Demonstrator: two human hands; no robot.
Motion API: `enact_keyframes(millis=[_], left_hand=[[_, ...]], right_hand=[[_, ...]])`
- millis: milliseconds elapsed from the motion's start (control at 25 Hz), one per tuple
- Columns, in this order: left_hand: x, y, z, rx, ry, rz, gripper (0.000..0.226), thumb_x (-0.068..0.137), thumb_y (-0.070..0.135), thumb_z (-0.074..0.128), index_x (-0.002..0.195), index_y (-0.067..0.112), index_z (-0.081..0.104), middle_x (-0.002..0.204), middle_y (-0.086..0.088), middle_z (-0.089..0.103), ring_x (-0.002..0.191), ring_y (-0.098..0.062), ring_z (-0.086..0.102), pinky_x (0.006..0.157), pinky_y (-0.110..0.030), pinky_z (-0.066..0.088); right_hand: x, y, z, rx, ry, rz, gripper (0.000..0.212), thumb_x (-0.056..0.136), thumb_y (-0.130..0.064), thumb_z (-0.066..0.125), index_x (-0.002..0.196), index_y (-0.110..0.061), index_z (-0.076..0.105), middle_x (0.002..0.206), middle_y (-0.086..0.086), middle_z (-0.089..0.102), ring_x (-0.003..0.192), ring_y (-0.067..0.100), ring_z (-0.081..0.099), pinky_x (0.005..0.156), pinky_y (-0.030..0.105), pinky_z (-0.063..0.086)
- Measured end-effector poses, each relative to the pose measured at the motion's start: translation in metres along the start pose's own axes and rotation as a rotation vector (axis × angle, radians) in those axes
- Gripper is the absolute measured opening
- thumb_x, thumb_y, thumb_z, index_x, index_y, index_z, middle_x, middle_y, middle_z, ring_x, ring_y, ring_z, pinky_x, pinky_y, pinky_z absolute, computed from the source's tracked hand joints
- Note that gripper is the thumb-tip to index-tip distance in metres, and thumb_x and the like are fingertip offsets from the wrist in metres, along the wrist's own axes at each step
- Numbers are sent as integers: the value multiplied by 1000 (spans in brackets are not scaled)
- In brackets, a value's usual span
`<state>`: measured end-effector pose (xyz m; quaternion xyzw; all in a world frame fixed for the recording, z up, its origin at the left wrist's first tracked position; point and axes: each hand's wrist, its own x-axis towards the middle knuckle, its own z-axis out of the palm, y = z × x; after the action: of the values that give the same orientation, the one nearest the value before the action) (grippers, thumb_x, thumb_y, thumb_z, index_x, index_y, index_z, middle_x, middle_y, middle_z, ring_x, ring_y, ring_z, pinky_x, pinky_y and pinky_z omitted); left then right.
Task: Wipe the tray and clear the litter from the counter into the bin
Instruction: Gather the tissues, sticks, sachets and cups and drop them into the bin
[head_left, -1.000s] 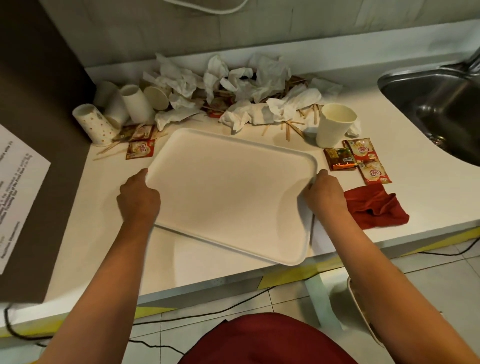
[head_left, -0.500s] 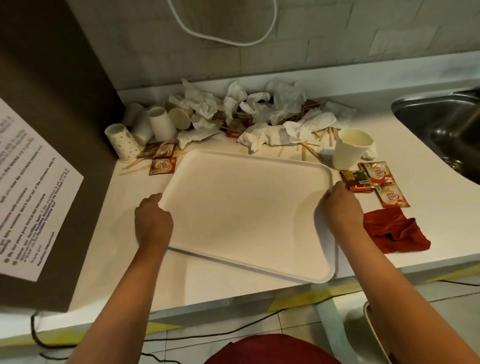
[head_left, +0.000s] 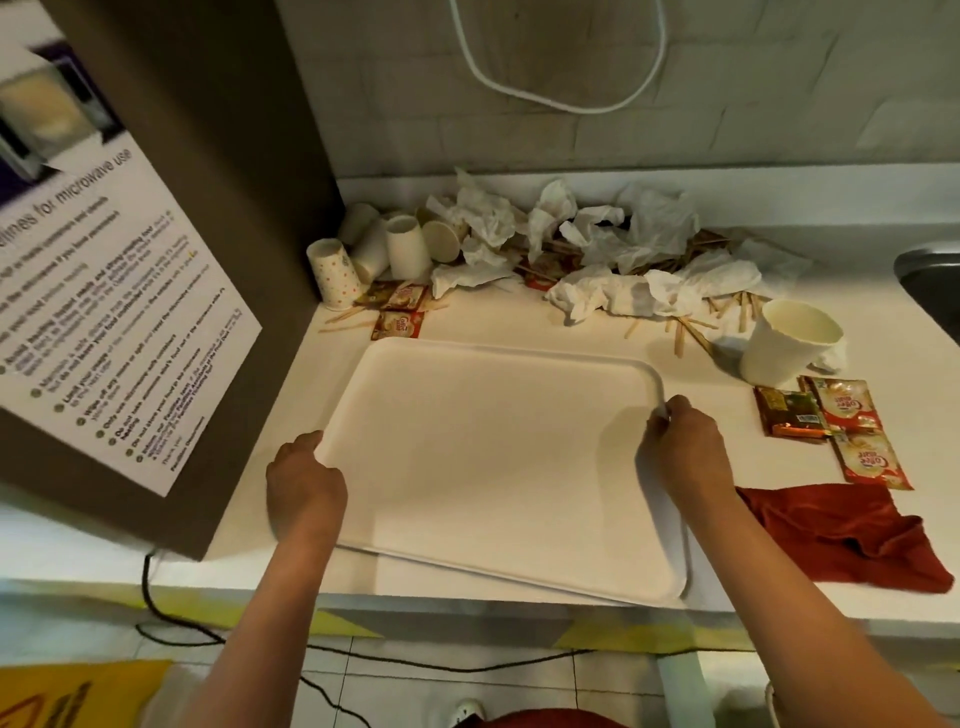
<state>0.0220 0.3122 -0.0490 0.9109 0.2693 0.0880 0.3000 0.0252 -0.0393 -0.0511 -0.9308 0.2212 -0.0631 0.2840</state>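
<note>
Gripping 1 tray (head_left: 498, 457) | left hand (head_left: 304, 480), right hand (head_left: 688, 441) curled on rims | 1 red cloth (head_left: 852, 535) | 6 cups (head_left: 789, 348)

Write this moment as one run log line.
left hand: holds white rectangular plastic tray | right hand: holds tray | red cloth: untouched

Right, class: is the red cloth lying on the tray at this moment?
No. The red cloth lies crumpled on the counter to the right of the tray, whose surface holds nothing.
</note>
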Motion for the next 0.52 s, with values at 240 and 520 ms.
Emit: enact_keyframes(millis=[240,520], left_hand=[[0,-13,-1,67,21,-40,54,81,-6,44,129,16,52,126,-12,54,116,-32,50,88,-41,46],[-44,21,18,315,-216,477,59,87,52,44,142,33,32,151,1,28,140,-21,24,113,-44,26]], right_hand=[[-1,-7,12,-93,-33,-37,19,96,-22,36,94,-7,47,89,17,60,82,36,59,66,36,44],[21,-10,3,-12,-84,-9,41,90,-17,46,130,-10,43,115,21,60,106,39,57,85,42,47]])
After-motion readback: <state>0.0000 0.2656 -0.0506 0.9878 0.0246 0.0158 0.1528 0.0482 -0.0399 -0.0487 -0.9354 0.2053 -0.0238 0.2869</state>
